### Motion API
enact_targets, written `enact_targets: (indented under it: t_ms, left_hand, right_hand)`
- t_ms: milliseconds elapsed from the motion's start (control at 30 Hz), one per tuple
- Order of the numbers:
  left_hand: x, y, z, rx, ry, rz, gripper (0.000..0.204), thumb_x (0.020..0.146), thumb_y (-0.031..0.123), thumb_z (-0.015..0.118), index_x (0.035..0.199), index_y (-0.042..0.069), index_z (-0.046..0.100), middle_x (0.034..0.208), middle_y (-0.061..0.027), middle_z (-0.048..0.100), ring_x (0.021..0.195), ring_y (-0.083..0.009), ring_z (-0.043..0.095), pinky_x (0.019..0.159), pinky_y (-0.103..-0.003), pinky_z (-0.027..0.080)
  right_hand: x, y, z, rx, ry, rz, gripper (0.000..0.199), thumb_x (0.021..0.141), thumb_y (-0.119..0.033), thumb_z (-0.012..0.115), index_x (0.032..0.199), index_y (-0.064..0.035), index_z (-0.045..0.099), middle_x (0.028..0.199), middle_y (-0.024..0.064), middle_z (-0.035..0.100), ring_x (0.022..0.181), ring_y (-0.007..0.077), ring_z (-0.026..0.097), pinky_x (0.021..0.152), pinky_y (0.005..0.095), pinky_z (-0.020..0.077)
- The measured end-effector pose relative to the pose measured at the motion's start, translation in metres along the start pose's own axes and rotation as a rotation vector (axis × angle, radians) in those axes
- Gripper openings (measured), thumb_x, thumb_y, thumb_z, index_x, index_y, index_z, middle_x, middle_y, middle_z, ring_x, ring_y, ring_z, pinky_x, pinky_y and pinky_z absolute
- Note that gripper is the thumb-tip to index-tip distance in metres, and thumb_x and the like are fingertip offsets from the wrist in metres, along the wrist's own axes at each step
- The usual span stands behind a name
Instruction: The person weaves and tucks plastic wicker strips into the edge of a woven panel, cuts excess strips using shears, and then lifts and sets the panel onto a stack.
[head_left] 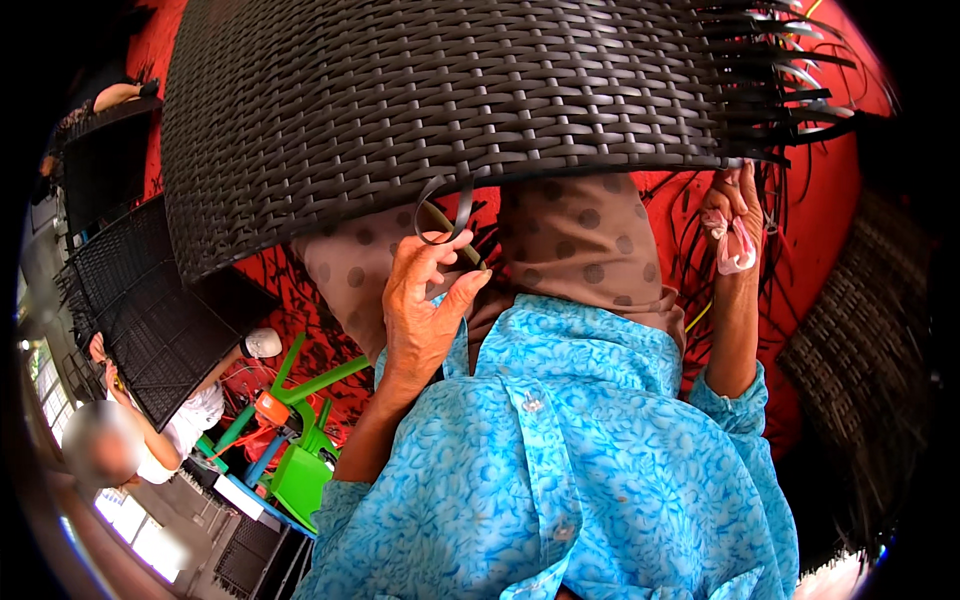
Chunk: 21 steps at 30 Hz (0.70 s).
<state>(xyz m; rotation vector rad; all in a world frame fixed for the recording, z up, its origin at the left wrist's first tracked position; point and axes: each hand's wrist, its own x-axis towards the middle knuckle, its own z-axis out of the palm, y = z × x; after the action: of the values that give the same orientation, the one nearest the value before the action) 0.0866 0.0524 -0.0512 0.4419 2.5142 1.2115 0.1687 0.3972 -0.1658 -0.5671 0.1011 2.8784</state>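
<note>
A large dark brown woven panel (450,90) of flat plastic strips spans the view above my knees. A loose strip (463,208) curls in a loop below its near edge. My left hand (425,300) has its thumb and fingers closed around this strip, just under the edge. An olive-brown length beside the loop runs down to my fingertips; its kind is unclear. At the panel's lower right corner, my right hand (737,210) pinches the edge between its fingertips. Pinkish-white wrapping (737,250) hangs about its fingers. Several loose strip ends (800,95) stick out past the panel's right side.
Dark strip scraps lie over the red floor (665,200). At left, a co-worker (160,430) handles another dark woven panel (150,300). A bright green plastic chair (305,465) stands near them. More woven material (860,330) is at the right.
</note>
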Motion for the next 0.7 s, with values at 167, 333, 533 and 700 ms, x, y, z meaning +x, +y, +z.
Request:
enact_targets:
  t_ms: [167,333,533,700]
  left_hand:
    - [0.023,0.006,-0.009,-0.056,0.274,0.226,0.044,0.070,0.012,0.079,0.106,0.003,0.055,0.099,-0.0052,0.056,0.080,-0.0118,0.052,0.064,-0.022,0.041]
    - [0.051,0.015,-0.033,0.253,0.156,0.518,0.028,0.074,0.006,0.071,0.102,0.007,0.065,0.103,-0.0078,0.057,0.085,-0.0181,0.058,0.071,-0.030,0.049]
    - [0.075,0.027,-0.056,0.166,-0.120,0.507,0.022,0.069,0.008,0.074,0.090,0.005,0.067,0.103,-0.0086,0.061,0.094,-0.0230,0.061,0.079,-0.031,0.050]
    - [0.099,0.021,-0.054,-0.557,-0.256,-0.022,0.014,0.083,0.007,0.066,0.094,0.000,0.060,0.083,-0.0082,0.065,0.077,-0.0141,0.063,0.074,-0.028,0.050]
  right_hand:
    - [-0.001,-0.002,0.012,0.001,-0.003,0.000,0.018,0.095,-0.020,0.051,0.101,-0.0041,0.056,0.091,0.0061,0.063,0.051,0.0062,0.033,0.044,0.0199,0.0286]
    - [0.002,-0.005,0.013,-0.057,0.015,0.009,0.019,0.095,-0.022,0.050,0.100,-0.0055,0.058,0.076,0.0029,0.058,0.051,0.0078,0.032,0.047,0.0209,0.0317]
    - [0.003,-0.008,0.011,-0.253,0.031,0.014,0.020,0.095,-0.026,0.051,0.086,-0.0093,0.058,0.057,-0.0028,0.037,0.049,0.0082,0.029,0.043,0.0209,0.0308]
    - [0.001,-0.007,0.010,-0.257,0.122,-0.099,0.014,0.093,-0.022,0.054,0.085,-0.0108,0.056,0.057,-0.0045,0.035,0.048,0.0070,0.027,0.042,0.0202,0.0251]
